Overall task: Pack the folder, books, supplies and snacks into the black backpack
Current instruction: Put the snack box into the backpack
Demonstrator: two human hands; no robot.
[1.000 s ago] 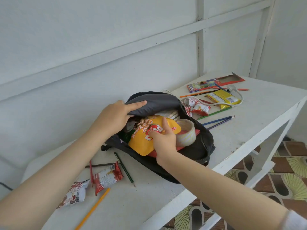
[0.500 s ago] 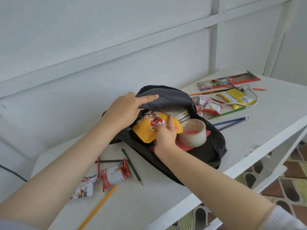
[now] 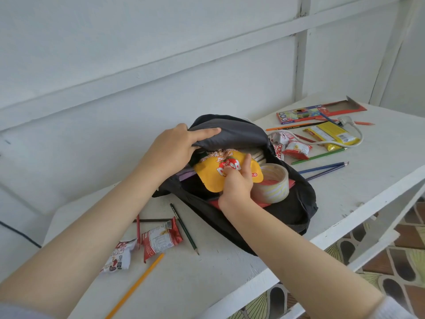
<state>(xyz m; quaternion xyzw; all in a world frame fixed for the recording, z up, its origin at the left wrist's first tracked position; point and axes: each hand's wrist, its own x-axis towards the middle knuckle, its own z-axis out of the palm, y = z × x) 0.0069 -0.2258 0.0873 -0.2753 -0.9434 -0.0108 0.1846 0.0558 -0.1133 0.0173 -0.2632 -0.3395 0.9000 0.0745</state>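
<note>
The left hand (image 3: 174,146) grips the flap of the black backpack (image 3: 296,210), holding its mouth open. Under it the right hand (image 3: 236,184) pinches a yellow snack packet (image 3: 212,174), half inside. Shoving deeper could knock out the tape roll (image 3: 274,184) just beside the right hand, or crush the snack.

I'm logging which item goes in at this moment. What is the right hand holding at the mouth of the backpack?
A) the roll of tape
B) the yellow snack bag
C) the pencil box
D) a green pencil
B: the right hand pinches the yellow snack bag at the open backpack; the tape roll only sits beside it.
</note>
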